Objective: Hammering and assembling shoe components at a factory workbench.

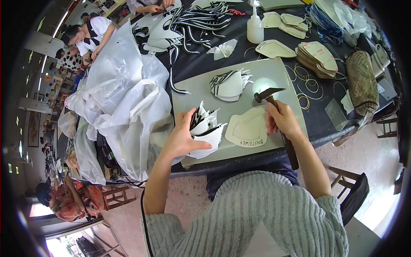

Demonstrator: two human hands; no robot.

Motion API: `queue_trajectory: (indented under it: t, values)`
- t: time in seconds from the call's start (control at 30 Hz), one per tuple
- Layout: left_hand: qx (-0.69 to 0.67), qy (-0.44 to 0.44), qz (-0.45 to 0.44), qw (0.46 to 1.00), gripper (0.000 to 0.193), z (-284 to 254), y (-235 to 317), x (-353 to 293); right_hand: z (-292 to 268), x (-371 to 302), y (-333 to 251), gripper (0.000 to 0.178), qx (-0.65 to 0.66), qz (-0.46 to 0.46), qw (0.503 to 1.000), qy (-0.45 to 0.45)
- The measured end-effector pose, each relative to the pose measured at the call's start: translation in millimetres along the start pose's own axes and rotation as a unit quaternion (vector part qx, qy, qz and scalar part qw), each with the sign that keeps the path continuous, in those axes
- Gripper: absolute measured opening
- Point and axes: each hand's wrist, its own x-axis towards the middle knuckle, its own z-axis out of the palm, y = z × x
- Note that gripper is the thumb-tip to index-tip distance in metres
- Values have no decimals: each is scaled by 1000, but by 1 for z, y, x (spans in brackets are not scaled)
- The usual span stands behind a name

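White, black-edged pieces [210,147] sit about mid-frame, fanned unevenly — left hand [183,138] cupped wide round them, can't tell if gripping. Right hand [284,120] wrapped round hammer [289,150], right of centre. Uneven stacking could spill them; a stray swing might dent the cream template [246,127].

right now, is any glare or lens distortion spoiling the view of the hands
Head view: round glare washes out part of the board by the hammer head; same view, the table edge bows, corners go black; left hand and right hand read well.
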Motion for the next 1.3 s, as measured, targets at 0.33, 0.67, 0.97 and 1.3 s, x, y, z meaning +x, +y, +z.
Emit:
queue_trajectory:
  t: [0.33,0.67,0.97,1.3]
  values:
    - [-8,-3,-15,1000,120,7,12,-5,2,-5,-2,34,-18,-1,1000,5]
    - [-69,103,44,991,114,-17,-9,34,-3,-3,0,33,-18,3,1000,9]
    - [206,42,-12,978,124,-70,-25,82,1,-4,-3,34,-26,0,1000,14]
    - [165,262,278,909,40,58,51,130,2,-4,-10,32,-24,15,1000,-5]
